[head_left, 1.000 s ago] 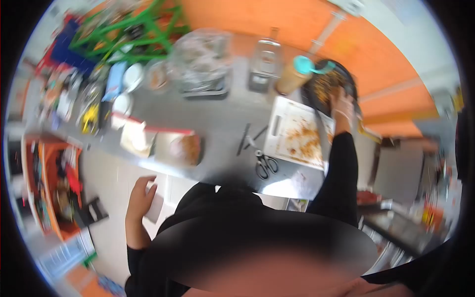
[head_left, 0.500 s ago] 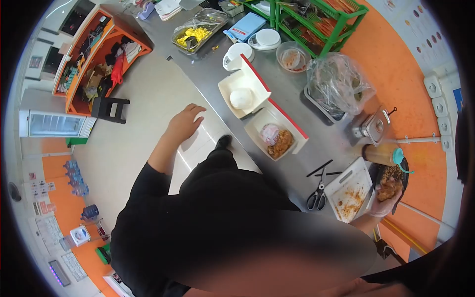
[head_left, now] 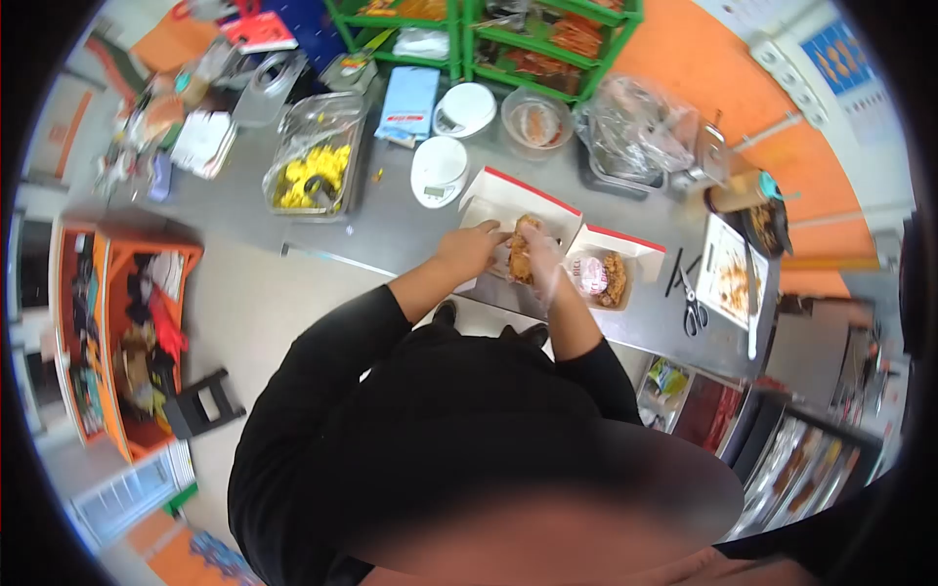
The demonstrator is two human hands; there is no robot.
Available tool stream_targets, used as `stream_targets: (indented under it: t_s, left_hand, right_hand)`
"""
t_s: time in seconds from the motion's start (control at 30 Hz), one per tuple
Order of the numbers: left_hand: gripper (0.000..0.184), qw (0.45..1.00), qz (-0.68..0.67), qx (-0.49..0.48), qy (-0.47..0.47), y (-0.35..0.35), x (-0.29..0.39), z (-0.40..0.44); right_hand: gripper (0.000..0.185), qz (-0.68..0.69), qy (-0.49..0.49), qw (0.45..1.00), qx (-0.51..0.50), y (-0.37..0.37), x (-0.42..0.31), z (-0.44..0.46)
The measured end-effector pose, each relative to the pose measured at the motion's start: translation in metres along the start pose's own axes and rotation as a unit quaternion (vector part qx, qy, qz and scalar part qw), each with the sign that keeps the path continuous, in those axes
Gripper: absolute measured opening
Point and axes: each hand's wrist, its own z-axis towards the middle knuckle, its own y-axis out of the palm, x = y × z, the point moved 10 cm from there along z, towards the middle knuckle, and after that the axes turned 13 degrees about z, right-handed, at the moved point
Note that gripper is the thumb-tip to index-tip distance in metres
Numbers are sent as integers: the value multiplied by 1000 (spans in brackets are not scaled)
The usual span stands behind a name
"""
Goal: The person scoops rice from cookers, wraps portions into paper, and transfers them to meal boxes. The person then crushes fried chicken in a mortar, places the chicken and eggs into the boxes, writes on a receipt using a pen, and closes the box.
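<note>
My right hand (head_left: 542, 262), in a clear plastic glove, grips a piece of fried chicken (head_left: 521, 256) just over an open white takeaway box (head_left: 532, 190) with red edges. At the near left side of that box is my bare left hand (head_left: 469, 252), its fingers stretched and apart, reaching over the wall. The hands and chicken hide much of the inside, including whatever lies at its bottom. Close on the right stands a second open box (head_left: 640, 252). It holds fried chicken (head_left: 614, 279) and a round paper-wrapped portion (head_left: 589, 275).
Two white scales (head_left: 440, 171) and a plastic bowl (head_left: 536, 123) stand behind the boxes. A tray of yellow food (head_left: 318, 176) is at left. To the right lie scissors (head_left: 693, 311) and a stained cutting board (head_left: 725, 269). Green racks (head_left: 467, 44) stand at the back.
My right hand has brought fried chicken from the pan at the right to the left box. My left hand has moved from over the floor to this box. The view has turned.
</note>
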Motion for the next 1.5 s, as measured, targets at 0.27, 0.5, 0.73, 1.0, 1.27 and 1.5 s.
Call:
stream_targets:
  t_s: [0.27, 0.5, 0.73, 1.0, 1.27, 1.5]
  left_hand:
    - [55, 996, -17, 67, -55, -2, 0, -12]
    - [53, 997, 34, 65, -28, 5, -2, -2]
    - [55, 997, 51, 49, -17, 19, -3, 4]
    - [57, 998, 35, 48, -28, 16, -6, 0]
    - [31, 876, -425, 214, 83, -163, -37, -73]
    - [30, 745, -563, 286, 215, -295, -14, -153]
  right_hand:
    - [51, -492, -61, 801, 336, -3, -10, 3]
    - [44, -501, -76, 803, 314, 5, -25, -4]
    - [43, -500, -37, 820, 276, 13, -36, -13]
    - [36, -578, -188, 739, 290, 10, -21, -7]
    - [68, -581, -205, 748, 249, 34, 4, -31]
    - [42, -178, -240, 950, 93, 63, -113, -108]
